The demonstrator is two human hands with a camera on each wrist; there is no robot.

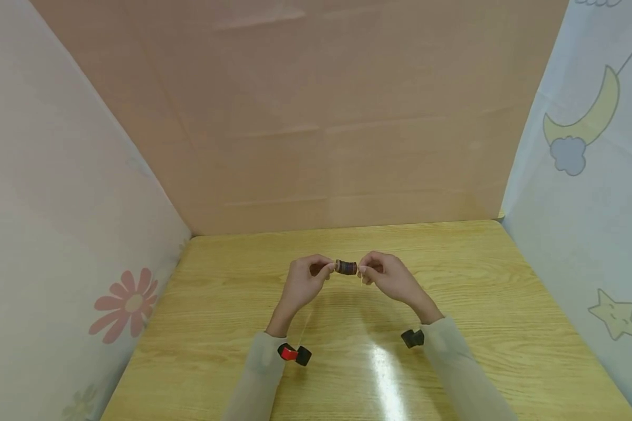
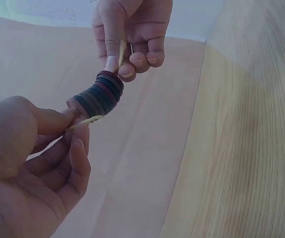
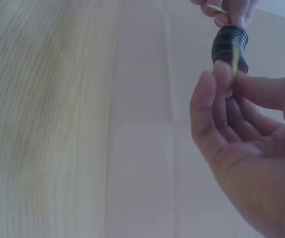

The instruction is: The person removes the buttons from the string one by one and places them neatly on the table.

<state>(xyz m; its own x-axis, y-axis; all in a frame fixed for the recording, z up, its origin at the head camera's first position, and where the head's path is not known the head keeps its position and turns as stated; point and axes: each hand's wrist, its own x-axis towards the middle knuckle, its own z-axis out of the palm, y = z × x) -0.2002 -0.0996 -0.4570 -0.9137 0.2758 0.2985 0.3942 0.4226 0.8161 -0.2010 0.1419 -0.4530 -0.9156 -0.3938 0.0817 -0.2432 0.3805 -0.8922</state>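
A short stack of dark, thin round discs [image 1: 346,267] is strung on a pale yellow cord between my two hands, above the table. My left hand [image 1: 304,283] pinches the cord [image 2: 87,122] between thumb and forefinger, right at one end of the stack. At the other end, my right hand [image 1: 392,279] does the same, and a short yellow tail [image 3: 235,55] sticks up from its fingertips. The discs press face to face and the row bows slightly in the left wrist view. The cord inside the stack is hidden.
The light wood table [image 1: 216,327] lies below both hands, with a bright glare patch near its front. A plain tan backdrop [image 1: 316,117] rises behind it. Patterned sheets [image 1: 558,234] stand at both sides. A small black camera [image 1: 412,338] is on the right wrist.
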